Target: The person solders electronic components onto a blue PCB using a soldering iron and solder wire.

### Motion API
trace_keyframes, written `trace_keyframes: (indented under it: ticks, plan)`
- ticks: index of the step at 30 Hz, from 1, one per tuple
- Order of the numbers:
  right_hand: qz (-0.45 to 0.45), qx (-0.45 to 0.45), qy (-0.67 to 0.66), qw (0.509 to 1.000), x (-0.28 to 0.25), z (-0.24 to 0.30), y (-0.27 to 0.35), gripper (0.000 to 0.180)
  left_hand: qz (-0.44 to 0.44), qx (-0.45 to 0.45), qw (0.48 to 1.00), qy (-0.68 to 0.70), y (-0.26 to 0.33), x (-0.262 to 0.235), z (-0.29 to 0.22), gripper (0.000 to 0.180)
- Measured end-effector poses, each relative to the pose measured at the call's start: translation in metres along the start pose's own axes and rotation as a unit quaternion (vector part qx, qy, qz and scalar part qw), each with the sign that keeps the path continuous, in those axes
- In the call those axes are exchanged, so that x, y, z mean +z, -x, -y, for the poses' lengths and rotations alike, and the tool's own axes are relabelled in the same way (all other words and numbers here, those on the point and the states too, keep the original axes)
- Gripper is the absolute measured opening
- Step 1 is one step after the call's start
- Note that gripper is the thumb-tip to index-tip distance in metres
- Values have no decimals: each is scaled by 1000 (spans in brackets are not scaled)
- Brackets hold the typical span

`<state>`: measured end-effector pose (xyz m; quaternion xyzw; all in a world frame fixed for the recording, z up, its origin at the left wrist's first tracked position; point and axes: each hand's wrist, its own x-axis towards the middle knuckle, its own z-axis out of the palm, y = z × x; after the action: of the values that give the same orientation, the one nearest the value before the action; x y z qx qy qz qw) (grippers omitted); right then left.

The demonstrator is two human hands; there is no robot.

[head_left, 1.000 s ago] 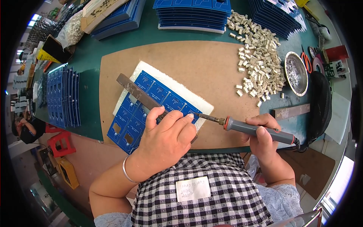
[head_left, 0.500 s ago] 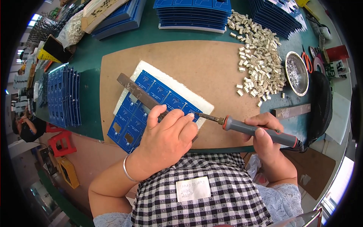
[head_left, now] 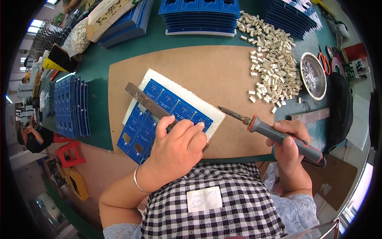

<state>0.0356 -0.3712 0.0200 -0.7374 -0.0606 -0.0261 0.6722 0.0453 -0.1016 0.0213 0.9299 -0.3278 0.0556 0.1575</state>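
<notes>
A blue circuit board panel (head_left: 129, 131) lies at a slant on a white foam slab (head_left: 180, 91). Across the panel rests a long brownish bar (head_left: 145, 99), with my left hand (head_left: 179, 139) closed over its lower end. The fingertips of that hand reach the panel near its right corner; what lies under them is hidden. My right hand (head_left: 291, 137) grips a grey soldering iron (head_left: 267, 131) by its handle. The iron's tip points left, just off the foam's right corner and apart from the panel.
A brown board (head_left: 215, 59) lies under the work. White connectors (head_left: 274, 59) are heaped at the right, beside a metal bowl (head_left: 313, 75) of shiny bits. Stacks of blue panels (head_left: 199, 18) stand at the back and left (head_left: 71, 105). Another bar (head_left: 308, 115) lies right.
The soldering iron has drawn back to the right, its tip leaving the panel's corner by my left fingertips. My left hand stays on the bar. The whole view has shifted slightly.
</notes>
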Motion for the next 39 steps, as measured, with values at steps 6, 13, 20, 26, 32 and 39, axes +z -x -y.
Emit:
trace_keyframes:
  ticks: [6, 13, 20, 26, 32, 39]
  plan:
    - [-18, 7, -15, 1000, 2, -10, 6, 47, -6, 0, 1000, -14, 0, 2, -2, 22]
    - [5, -5, -33, 999, 1, -12, 4, 35, -21, -6, 1000, -15, 2, 4, -3, 22]
    - [-3, 6, -48, 999, 2, -10, 7, 37, -30, -20, 999, -16, 3, 6, -5, 21]
    - [-11, 12, -80, 997, 0, -12, 12, 38, -59, -57, 997, 1, 9, -3, -2, 14]
    - [42, 9, -94, 995, -6, -16, 11, 38, -89, -95, 991, -15, 17, -7, -2, 12]
    - [64, 34, -80, 994, -2, -21, 15, 36, -97, -102, 990, -12, 19, -9, -2, 14]
